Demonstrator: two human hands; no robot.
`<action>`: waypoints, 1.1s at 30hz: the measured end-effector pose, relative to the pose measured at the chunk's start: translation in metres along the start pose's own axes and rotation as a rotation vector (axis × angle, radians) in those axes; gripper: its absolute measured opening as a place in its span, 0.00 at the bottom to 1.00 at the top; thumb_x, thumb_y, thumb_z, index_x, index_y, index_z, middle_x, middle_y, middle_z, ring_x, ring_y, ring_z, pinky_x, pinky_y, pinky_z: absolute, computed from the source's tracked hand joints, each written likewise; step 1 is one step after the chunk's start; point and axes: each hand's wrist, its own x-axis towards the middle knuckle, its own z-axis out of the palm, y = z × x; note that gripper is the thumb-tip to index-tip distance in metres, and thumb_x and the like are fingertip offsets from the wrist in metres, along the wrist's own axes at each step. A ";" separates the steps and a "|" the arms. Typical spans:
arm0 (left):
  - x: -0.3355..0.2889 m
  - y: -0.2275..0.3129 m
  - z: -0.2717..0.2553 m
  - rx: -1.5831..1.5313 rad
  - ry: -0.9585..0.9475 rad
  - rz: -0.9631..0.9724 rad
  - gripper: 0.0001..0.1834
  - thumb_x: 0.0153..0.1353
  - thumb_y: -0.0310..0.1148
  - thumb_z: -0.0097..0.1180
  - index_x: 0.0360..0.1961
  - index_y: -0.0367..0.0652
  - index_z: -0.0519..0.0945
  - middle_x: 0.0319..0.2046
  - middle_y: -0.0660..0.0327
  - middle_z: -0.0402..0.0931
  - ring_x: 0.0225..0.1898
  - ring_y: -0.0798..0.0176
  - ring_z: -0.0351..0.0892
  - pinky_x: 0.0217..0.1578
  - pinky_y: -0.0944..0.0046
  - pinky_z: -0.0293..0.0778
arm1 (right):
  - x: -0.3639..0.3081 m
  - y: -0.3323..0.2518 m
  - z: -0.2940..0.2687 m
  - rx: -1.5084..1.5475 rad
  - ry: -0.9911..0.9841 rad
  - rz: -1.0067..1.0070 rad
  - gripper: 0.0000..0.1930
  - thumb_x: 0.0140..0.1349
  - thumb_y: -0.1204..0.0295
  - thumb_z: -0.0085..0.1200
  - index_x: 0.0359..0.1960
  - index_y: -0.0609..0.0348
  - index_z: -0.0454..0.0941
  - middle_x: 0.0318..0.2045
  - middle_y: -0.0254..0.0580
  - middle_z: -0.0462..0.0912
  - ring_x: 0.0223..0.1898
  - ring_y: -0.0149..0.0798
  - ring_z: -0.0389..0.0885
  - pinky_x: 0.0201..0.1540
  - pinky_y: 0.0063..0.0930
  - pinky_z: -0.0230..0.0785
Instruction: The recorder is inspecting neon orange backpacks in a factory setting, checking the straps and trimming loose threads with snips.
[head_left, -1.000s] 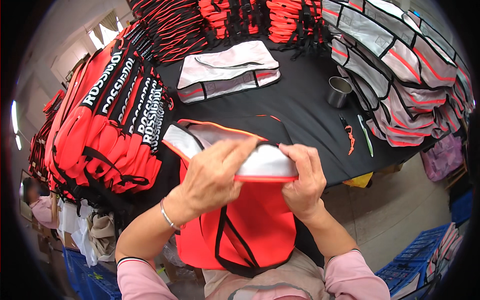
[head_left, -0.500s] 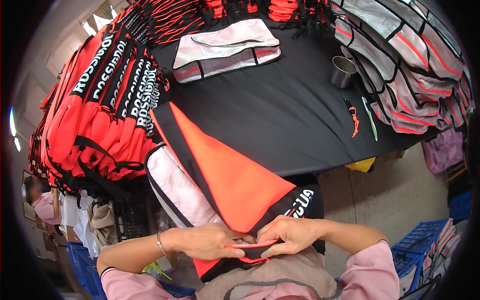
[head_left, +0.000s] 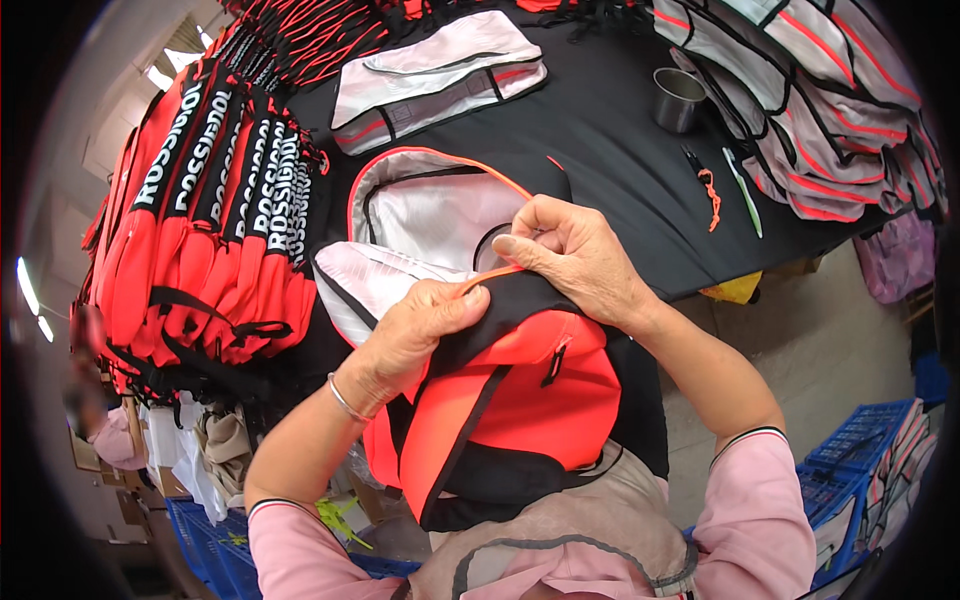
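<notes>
A red and black backpack [head_left: 545, 405] lies across my lap and against the table edge, its mouth open and its pale grey lining [head_left: 410, 210] showing. Both hands grip the orange-trimmed rim of that opening. My left hand [head_left: 415, 325] is closed on the rim, its thumb on top. Close to its right, my right hand [head_left: 575, 255] pinches the same edge between thumb and fingers. A small black zipper pull [head_left: 553, 366] hangs on the red front below the hands. The inner fingers of both hands are partly hidden.
Red backpacks [head_left: 190, 250] are stacked at left. On the black-covered table [head_left: 620, 190] lie a grey fabric liner [head_left: 435, 85], a metal cup [head_left: 679, 100], small snips [head_left: 706, 190] and a green-white stick tool [head_left: 742, 190]. Grey pieces [head_left: 810, 130] heap at right; a blue crate [head_left: 850, 470] stands below.
The backpack has been turned and opened, so its lining and red front now show. Both hands have moved up and away from my waist, and they grip the rim.
</notes>
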 end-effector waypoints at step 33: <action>0.052 -0.019 -0.205 0.389 0.602 0.759 0.20 0.62 0.31 0.64 0.54 0.36 0.78 0.48 0.61 0.81 0.47 0.69 0.80 0.48 0.69 0.76 | 0.021 0.020 -0.106 0.052 0.318 -0.056 0.17 0.71 0.57 0.53 0.26 0.53 0.74 0.20 0.21 0.67 0.22 0.18 0.60 0.26 0.16 0.53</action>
